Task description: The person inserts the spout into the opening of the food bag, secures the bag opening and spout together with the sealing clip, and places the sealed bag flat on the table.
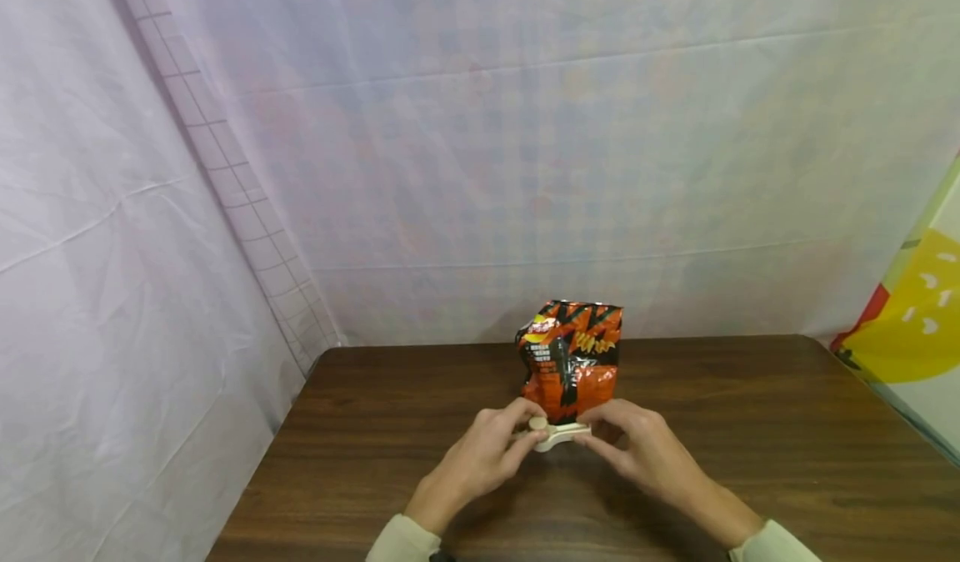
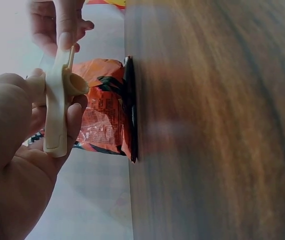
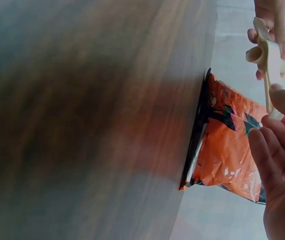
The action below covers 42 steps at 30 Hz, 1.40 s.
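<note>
In the head view a cream plastic bag clip with a round spout point(image 1: 557, 439) is held between both hands, in front of a bag of chips. My left hand point(image 1: 486, 447) grips it by the spout end, with thumb and fingers on either side. My right hand point(image 1: 641, 444) pinches the other, narrower end. The left wrist view shows the hollow spout point(image 2: 77, 85) sticking out from the clip's long bar point(image 2: 56, 112). Behind the clip, the orange and black chip bag point(image 1: 573, 366) stands upright on the table.
The brown wooden table point(image 1: 375, 412) ends at a pale curtain point(image 1: 465, 170) along the back. Another white curtain point(image 1: 112, 295) hangs at the left. Yellow and red printed material point(image 1: 915, 328) is at the right edge.
</note>
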Each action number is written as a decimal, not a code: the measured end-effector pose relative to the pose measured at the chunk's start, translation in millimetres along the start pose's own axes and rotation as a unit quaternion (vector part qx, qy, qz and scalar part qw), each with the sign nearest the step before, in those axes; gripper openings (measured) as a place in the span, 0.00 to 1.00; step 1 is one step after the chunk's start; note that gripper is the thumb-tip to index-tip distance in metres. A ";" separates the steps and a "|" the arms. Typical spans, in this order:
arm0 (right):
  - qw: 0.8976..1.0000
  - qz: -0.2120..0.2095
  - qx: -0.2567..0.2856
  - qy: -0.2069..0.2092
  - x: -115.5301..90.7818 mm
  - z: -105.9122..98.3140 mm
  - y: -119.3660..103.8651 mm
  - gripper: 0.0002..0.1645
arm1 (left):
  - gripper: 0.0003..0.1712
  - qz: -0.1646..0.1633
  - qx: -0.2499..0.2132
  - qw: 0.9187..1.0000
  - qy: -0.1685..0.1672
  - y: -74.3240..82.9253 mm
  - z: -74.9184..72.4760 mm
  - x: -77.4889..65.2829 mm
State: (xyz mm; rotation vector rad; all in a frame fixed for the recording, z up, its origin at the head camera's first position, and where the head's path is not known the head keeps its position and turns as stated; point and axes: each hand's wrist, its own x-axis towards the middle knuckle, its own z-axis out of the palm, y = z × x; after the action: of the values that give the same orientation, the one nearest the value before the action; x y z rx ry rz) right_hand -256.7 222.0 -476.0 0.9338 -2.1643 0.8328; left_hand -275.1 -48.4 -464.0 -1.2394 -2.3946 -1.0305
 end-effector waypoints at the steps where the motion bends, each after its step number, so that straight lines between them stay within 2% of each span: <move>1: 1.000 -0.002 -0.005 0.002 -0.6 -0.2 -0.2 0.20 | 0.10 -0.001 0.001 1.000 0.000 0.2 0.0 0.0; 10: 0.999 0.001 -0.051 0.008 -4.8 -6.5 -3.1 0.19 | 0.09 -0.014 0.022 0.999 0.022 1.4 -0.6 -0.4; 15: 0.999 -0.014 -0.041 -0.002 -6.3 -8.4 -6.5 0.20 | 0.09 -0.023 0.036 0.998 0.036 -0.4 -1.1 -1.2; 20: 1.000 -0.010 -0.025 -0.014 -9.2 -9.5 -9.5 0.20 | 0.09 -0.025 0.030 0.998 0.048 -1.2 -1.4 -1.8; 28: 0.999 -0.021 0.009 -0.044 -14.0 -9.6 -14.3 0.21 | 0.08 -0.065 0.014 0.996 0.053 -3.0 -1.1 -0.6; 31: 0.998 -0.021 0.016 -0.051 -14.1 -9.7 -15.6 0.18 | 0.08 -0.072 0.017 0.996 0.053 -3.6 -1.6 -0.5; 38: 0.997 -0.028 0.026 -0.060 -14.6 -9.9 -16.5 0.05 | 0.07 -0.084 0.027 0.995 0.056 -3.4 -2.8 -1.0; 42: 0.997 -0.034 0.021 -0.060 -15.1 -9.4 -17.2 0.06 | 0.08 -0.086 0.027 0.995 0.048 -3.1 -3.0 -1.4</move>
State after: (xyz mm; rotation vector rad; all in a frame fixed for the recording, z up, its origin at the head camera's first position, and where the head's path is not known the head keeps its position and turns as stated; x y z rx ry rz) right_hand -232.1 225.3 -476.5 1.0986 -2.2108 0.8093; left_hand -277.0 -52.5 -464.0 -0.9580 -2.4700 -1.0402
